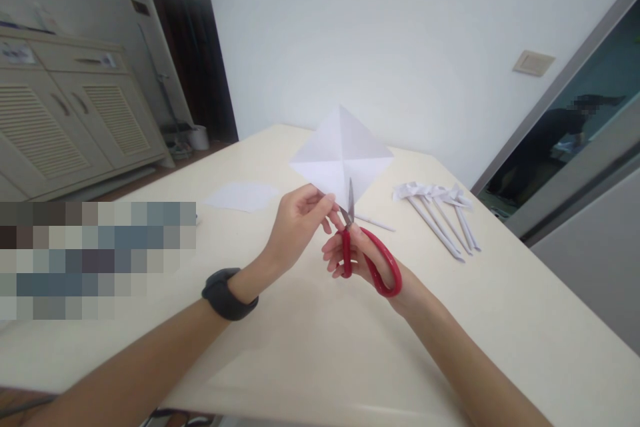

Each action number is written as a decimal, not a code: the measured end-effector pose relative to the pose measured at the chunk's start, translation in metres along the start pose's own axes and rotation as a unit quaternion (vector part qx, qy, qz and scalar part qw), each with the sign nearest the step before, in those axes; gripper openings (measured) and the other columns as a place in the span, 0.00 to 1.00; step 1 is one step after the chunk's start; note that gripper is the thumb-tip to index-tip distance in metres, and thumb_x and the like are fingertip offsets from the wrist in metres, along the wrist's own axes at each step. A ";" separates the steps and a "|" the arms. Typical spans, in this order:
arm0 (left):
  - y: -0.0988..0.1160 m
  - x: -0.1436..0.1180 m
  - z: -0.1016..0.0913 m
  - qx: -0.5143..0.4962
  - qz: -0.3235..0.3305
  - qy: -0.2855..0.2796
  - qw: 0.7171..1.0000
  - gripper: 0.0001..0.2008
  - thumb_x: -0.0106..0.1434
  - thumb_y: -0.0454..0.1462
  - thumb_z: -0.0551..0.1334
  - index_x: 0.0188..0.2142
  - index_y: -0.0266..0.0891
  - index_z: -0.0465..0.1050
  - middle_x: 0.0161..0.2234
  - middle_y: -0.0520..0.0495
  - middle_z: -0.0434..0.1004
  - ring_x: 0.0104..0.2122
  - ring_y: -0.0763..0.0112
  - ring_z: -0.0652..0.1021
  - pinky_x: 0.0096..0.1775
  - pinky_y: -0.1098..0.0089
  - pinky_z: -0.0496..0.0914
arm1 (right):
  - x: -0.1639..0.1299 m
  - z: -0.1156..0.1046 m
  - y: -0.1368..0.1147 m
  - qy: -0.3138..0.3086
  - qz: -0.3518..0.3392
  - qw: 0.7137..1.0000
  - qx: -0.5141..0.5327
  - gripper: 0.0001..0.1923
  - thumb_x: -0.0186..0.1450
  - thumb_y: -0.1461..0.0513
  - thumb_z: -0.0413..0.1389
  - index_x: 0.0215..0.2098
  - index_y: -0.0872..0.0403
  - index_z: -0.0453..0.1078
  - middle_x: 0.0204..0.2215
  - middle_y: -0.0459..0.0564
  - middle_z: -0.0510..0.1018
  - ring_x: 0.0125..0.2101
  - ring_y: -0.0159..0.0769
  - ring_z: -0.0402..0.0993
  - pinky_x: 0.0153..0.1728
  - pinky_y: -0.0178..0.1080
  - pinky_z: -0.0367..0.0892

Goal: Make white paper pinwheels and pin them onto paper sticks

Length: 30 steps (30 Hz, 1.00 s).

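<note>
Pinched between thumb and fingertips of the left hand [299, 219], a creased white paper square [341, 154] is held up on its corner above the cream table [320, 347], while the right hand [361, 259] is closed through the loops of red-handled scissors [367, 257] whose blades point up at the sheet's lowest corner. Crossing fold lines already mark the sheet, and I judge the cutting barely begun, since its edges look whole. Folded white paper sticks [440, 214] lie near on the right, apparently finished, and a flat paper piece [243, 196] lies to the left.
</note>
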<state>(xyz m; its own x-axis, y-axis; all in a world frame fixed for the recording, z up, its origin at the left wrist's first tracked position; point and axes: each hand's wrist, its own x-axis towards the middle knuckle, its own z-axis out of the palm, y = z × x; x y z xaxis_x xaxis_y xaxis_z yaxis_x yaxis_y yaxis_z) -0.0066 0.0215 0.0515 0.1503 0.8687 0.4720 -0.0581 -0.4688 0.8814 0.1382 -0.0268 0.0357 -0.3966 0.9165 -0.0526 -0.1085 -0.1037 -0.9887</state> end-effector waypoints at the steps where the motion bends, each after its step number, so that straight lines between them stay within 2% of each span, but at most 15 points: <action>1: 0.000 0.000 0.000 -0.004 0.000 -0.002 1.000 0.10 0.60 0.37 0.58 0.24 0.36 0.66 0.20 0.51 0.73 0.20 0.75 0.74 0.24 0.74 0.68 | 0.000 0.000 0.000 0.000 0.000 1.000 0.001 0.24 0.62 0.45 0.46 0.33 0.55 0.70 0.32 0.51 0.72 0.31 0.32 0.68 0.35 0.37 0.63; 30: 0.002 -0.001 0.002 -0.005 -0.010 0.005 1.000 0.10 0.60 0.36 0.57 0.23 0.36 0.65 0.17 0.53 0.72 0.19 0.74 0.74 0.24 0.74 0.68 | 0.001 0.002 -0.001 0.008 0.000 1.000 -0.003 0.27 0.62 0.43 0.45 0.34 0.55 0.72 0.32 0.53 0.74 0.32 0.34 0.69 0.35 0.38 0.65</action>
<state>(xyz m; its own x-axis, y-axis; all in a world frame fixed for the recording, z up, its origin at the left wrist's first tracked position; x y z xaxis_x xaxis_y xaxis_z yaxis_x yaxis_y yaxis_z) -0.0048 0.0192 0.0525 0.1418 0.8793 0.4546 -0.0652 -0.4500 0.8907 0.1361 -0.0267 0.0365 -0.3825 0.9224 -0.0539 -0.1039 -0.1009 -0.9895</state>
